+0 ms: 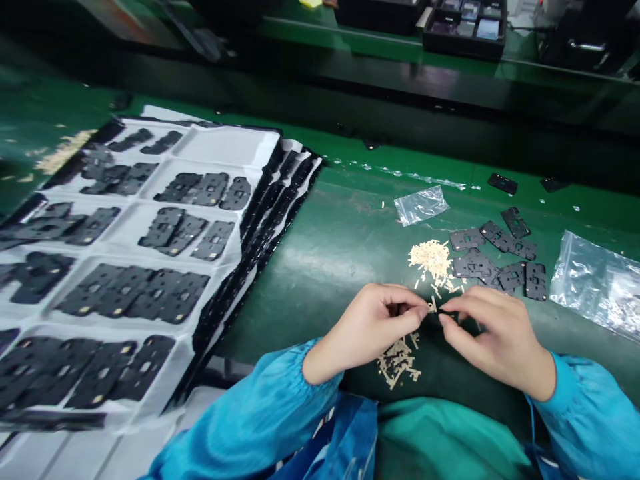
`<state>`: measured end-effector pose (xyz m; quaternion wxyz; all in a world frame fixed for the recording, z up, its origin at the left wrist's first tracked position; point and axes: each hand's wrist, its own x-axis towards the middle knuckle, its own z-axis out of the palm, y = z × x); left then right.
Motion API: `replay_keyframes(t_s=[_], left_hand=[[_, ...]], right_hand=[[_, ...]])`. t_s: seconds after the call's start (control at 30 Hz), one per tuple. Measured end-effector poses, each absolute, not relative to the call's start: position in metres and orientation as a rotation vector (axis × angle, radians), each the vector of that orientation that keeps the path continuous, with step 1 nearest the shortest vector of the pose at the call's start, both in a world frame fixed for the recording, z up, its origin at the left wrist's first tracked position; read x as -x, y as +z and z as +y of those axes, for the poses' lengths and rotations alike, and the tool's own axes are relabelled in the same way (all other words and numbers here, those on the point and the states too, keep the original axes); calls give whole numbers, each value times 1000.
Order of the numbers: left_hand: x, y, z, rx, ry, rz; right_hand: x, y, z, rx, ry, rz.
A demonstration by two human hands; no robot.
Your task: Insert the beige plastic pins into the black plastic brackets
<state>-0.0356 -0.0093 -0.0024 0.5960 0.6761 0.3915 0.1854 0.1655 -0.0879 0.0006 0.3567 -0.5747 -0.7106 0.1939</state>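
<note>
My left hand (377, 323) pinches a small cream-coloured strip (433, 305) between thumb and forefinger. Facing it across a narrow gap is my right hand (493, 333), its thumb and forefinger slightly apart with nothing visible between them. Just beyond both hands is a heap of small cream pieces (431, 261), some scattered towards my fingers. A looser pile of thin cream strips (399, 363) lies below my left hand, partly covered by it. Several flat black plates with cut-outs (473, 265) lie overlapping past my right hand.
On the left, stacked black trays with white lining (210, 143) hold many similar black plates (173, 293) in compartments. A small clear bag (421, 205) lies behind the heap, a larger clear bag (595, 283) at the right. A divided black box (465, 30) stands on the back shelf.
</note>
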Motion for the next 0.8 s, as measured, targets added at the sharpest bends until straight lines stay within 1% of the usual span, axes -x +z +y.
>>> replay_keyframes(t_s=[0.07,0.27,0.33,0.67,0.8], left_hand=[[35,-4,-10,-1599,451,905],[32,1,-12,-1794,518,882],[31,3,-12,-1836,518,876],[26,8,-9,-2088,417,761],[31,8,-6,-2049,388,745]], right_hand=[[-163,-1,-90,1432,323,-1982],[-155,-2,-94,1549,48,-2104],[-156,-3,-94,1569,9,-2117],[-160,0,-91,1595,316,-2102],[-167,-4,-82,1652,441,-1981]])
